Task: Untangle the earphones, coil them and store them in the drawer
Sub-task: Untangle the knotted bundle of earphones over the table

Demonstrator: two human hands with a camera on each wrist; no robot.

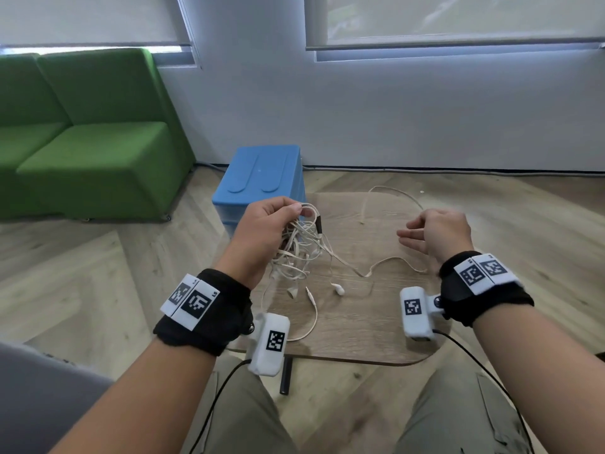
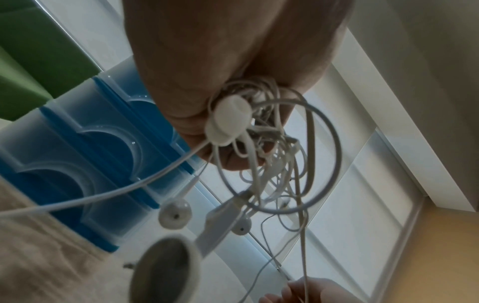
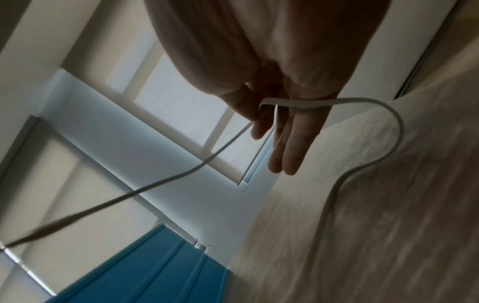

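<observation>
Green upholstery fills the far left of your view: a sofa (image 1: 82, 136) against the white wall, under windows with drawn blinds. Pale wood-grain flooring spreads around the low wooden table (image 1: 376, 322) before your knees.

Just beyond the table's far-left corner stands the blue drawer unit (image 1: 262, 172), its translucent drawer fronts visible in the left wrist view (image 2: 77, 143).

You sit with both forearms stretched over the table, a black strap with printed markers and a white camera block on each wrist.

Your left hand (image 1: 262, 231) is raised above the table's left side, its fingers and thumb curled tight round the top of the tangled earphones (image 1: 301, 250). The white cords hang from that grip in a knotted bunch of loops. In the left wrist view, one loop (image 2: 282, 155) swings wide below the fist, with several earbuds (image 2: 175, 214) and an inline remote (image 2: 220, 221) dangling under it.

Your right hand (image 1: 435, 234) hovers over the table's right side, well apart from the left. A single cord (image 3: 285, 101) is pinched near thumb and forefinger, while the other fingers (image 3: 287, 147) stretch out nearly straight. From there the strand trails across the tabletop back toward the bunch, and another length arcs to the table's far edge.

One earbud (image 1: 339, 289) and a jack plug (image 1: 309, 293) hang at the bunch's lower end, close to the tabletop.
</observation>
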